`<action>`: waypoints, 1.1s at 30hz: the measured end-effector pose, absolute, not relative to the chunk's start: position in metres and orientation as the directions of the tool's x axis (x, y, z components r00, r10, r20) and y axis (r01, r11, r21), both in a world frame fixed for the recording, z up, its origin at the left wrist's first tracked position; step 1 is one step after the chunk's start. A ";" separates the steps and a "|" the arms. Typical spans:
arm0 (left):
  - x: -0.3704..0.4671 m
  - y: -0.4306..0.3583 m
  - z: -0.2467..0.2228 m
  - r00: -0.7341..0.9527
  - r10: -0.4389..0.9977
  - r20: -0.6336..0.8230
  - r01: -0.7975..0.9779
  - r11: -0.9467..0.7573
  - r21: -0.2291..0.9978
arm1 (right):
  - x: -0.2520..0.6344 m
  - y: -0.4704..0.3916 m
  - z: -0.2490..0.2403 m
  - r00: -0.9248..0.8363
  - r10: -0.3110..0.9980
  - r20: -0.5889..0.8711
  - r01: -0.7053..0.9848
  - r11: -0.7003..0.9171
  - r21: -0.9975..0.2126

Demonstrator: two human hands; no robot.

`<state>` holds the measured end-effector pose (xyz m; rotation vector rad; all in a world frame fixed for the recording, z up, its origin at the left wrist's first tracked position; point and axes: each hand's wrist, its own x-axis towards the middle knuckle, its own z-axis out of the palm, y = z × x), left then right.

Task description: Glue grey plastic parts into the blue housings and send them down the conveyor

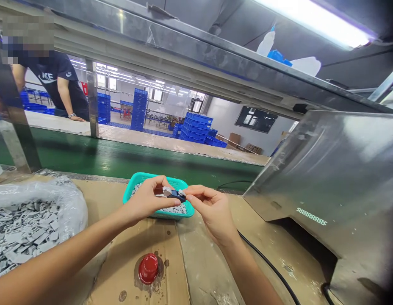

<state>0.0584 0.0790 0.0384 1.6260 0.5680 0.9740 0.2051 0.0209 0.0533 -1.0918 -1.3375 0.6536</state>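
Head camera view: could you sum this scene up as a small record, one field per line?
Left hand: holds a small blue-and-grey part
Right hand: fingertips at the part's other end
Below the hands: teal basket with grey pieces
Far left: clear plastic bag, more grey pieces
On cardboard: red cup, wet-looking patches
Across the green strip: person in dark shirt
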 end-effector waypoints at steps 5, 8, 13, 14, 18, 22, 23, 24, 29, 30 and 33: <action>0.060 0.079 0.036 0.536 0.791 0.295 -0.159 -0.249 0.955 | 0.203 0.021 0.053 0.137 0.850 0.508 0.279 0.459 -0.844; 0.060 0.078 0.038 0.512 0.803 0.305 -0.150 -0.266 0.952 | 0.202 0.021 0.050 0.090 0.831 0.549 0.324 0.497 -0.805; 0.058 0.077 0.041 0.465 0.827 0.315 -0.174 -0.264 0.949 | 0.202 0.020 0.044 0.018 0.778 0.628 0.378 0.576 -0.725; 0.058 0.077 0.041 0.469 0.827 0.311 -0.208 -0.239 0.949 | 0.202 0.020 0.043 0.009 0.760 0.650 0.394 0.595 -0.701; 0.060 0.078 0.038 0.529 0.820 0.219 -0.429 0.036 0.903 | 0.198 0.019 0.041 -0.068 0.720 0.691 0.510 0.620 -0.596; 0.061 0.081 0.037 0.567 0.823 0.041 -0.492 0.298 0.818 | 0.195 0.018 0.041 -0.171 0.705 0.689 0.628 0.616 -0.475; 0.061 0.083 0.038 0.572 0.820 0.013 -0.500 0.336 0.798 | 0.196 0.019 0.040 -0.178 0.704 0.688 0.642 0.612 -0.461; 0.061 0.084 0.038 0.577 0.817 -0.001 -0.508 0.360 0.783 | 0.198 0.021 0.039 -0.170 0.708 0.685 0.654 0.601 -0.459; 0.058 0.090 0.032 0.641 0.767 0.043 -0.532 0.403 0.745 | 0.215 0.039 0.019 -0.057 0.784 0.619 0.717 0.463 -0.521; 0.058 0.091 0.030 0.649 0.759 0.053 -0.537 0.407 0.739 | 0.218 0.043 0.014 -0.047 0.795 0.604 0.724 0.444 -0.528; 0.059 0.095 0.028 0.613 0.787 0.077 -0.539 0.344 0.769 | 0.226 0.052 -0.001 -0.034 0.819 0.573 0.734 0.410 -0.541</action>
